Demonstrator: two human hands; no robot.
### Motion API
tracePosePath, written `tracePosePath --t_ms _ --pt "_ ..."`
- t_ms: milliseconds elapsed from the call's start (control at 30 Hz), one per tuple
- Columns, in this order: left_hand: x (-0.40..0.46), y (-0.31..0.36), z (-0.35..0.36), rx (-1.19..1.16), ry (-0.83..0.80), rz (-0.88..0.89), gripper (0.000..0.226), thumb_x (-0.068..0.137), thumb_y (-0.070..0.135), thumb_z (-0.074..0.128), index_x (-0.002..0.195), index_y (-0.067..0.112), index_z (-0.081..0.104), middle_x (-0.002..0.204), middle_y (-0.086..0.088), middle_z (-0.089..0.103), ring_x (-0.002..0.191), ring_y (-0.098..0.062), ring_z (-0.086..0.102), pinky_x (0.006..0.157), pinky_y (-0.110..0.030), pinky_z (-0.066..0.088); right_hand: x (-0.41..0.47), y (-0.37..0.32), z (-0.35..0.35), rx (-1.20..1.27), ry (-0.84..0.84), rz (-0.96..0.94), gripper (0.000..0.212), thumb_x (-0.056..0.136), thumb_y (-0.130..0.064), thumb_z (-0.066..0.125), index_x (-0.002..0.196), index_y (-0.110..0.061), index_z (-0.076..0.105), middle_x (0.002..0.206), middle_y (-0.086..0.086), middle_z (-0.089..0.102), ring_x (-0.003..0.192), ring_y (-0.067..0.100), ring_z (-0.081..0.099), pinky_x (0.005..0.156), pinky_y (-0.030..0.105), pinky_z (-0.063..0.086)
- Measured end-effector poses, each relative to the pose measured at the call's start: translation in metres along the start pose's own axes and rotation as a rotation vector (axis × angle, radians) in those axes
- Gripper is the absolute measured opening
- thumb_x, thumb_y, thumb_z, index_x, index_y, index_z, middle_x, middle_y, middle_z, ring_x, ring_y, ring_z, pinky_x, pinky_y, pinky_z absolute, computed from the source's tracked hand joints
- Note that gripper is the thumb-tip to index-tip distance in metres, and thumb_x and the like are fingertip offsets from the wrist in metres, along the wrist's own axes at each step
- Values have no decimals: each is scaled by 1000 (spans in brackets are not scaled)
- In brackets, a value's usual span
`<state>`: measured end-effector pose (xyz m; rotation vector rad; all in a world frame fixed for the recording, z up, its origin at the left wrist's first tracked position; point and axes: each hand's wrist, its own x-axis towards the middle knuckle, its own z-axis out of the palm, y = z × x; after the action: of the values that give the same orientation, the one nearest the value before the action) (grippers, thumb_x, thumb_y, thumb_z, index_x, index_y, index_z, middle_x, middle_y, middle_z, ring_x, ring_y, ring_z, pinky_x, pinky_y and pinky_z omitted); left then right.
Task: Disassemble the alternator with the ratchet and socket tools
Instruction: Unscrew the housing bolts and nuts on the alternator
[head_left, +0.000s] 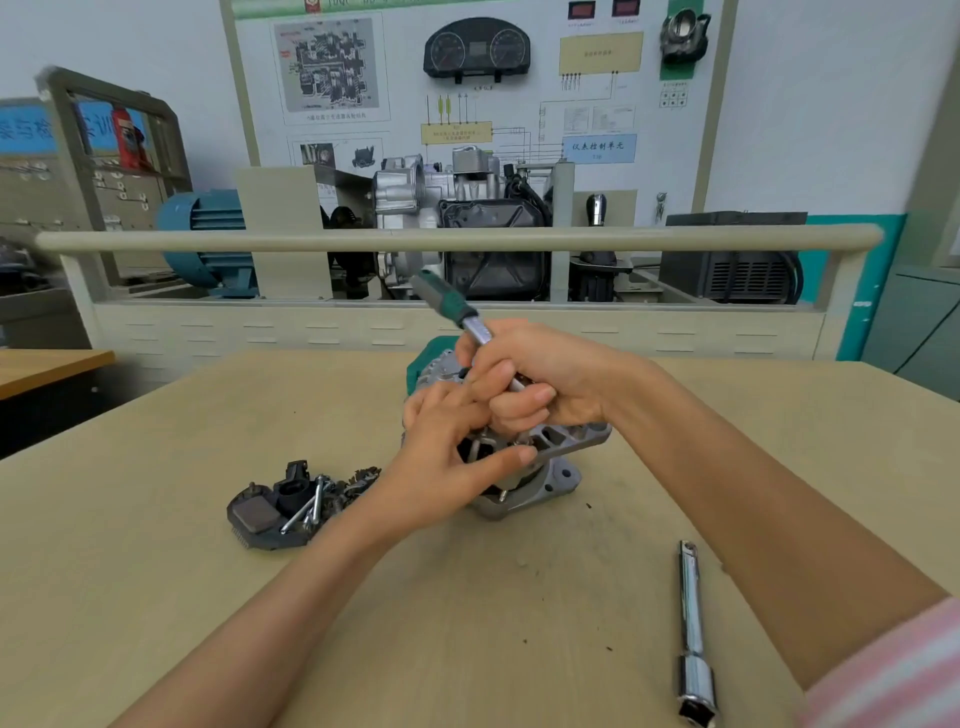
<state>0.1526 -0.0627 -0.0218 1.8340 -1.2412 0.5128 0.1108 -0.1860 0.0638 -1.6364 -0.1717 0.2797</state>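
The grey metal alternator stands on the tan table at the middle. My right hand grips the chrome shaft of the ratchet, whose green and black handle slants up and away to the left. The ratchet's head is hidden under my fingers on top of the alternator. My left hand holds the alternator's near left side, with its fingers curled over the housing and the thumb across an opening. A chrome extension bar with a socket lies on the table at the near right.
A pile of removed parts, a black cover, long bolts and small pieces, lies left of the alternator. Beyond the table's far edge stands a beige rail with an engine display and a wall board behind it. A second table sits at the left.
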Motion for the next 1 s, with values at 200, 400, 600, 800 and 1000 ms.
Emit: tracePosePath --t_ms 200,400,600,800,1000 --pt "13 -5 -19 -177 -159 -25 44 73 29 73 99 61 59 122 43 42 130 1 33 115 -31 21 10 -12 7 -27 -180 74 26 90 6 22 80 -14 37 37 -10 30 22 1 23 29 8 18" --pt "0 -12 -12 -158 -37 18 22 67 30 76 89 32 73 101 26 61 112 -2 46 107 -43 29 -2 9 28 215 148 -157 20 93 2 31 87 -8 47 41 -8 36 25 3 27 29 11 21" --pt "-4 -9 -5 -70 57 -23 39 63 47 63 97 27 69 96 29 55 103 4 43 105 -24 13 -7 33 55 882 990 -473 14 97 -3 28 92 -11 37 73 5 47 35 9 47 43 23 42" --pt "-4 -8 -5 -36 24 -53 11 72 24 78 79 16 74 94 20 55 101 -8 44 108 -39 15 -4 12 53 675 894 -302 18 91 -3 26 95 -11 42 57 0 36 29 8 34 36 14 27" --pt "-4 -7 -4 -44 -5 -81 43 64 45 66 84 8 73 112 19 56 114 2 36 111 -34 11 2 11 49 444 863 -221 25 87 0 26 104 -11 41 54 1 36 26 8 32 34 15 28"
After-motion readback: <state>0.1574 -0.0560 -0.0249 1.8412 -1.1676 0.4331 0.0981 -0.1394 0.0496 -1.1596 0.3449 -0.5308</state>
